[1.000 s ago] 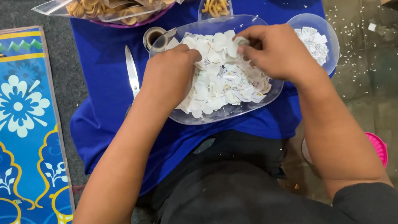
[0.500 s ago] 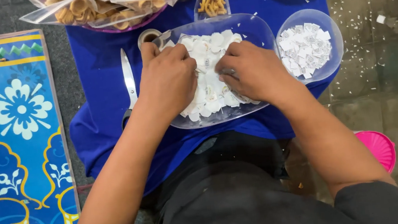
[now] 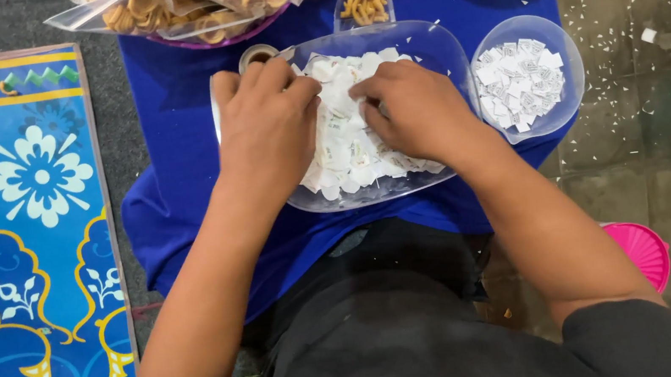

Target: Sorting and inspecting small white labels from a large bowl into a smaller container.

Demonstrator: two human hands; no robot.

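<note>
I saw both hands pressed down into the clear oval tray [image 3: 438,52] on the blue cloth [image 3: 180,173], left hand [image 3: 268,124] and right hand [image 3: 420,110] close together, fingers curled among its heap of white paper pieces [image 3: 344,157]. Just right of it, the clear round bowl [image 3: 569,79] held more squares, and bagged fried snacks [image 3: 185,6] lay beyond; whether either hand gripped a piece I could not tell.

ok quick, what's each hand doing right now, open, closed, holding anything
Left hand: fingers curled down into the white paper pieces; a grip cannot be told.
Right hand: fingers curled in the same pile; a grip cannot be told.
</note>
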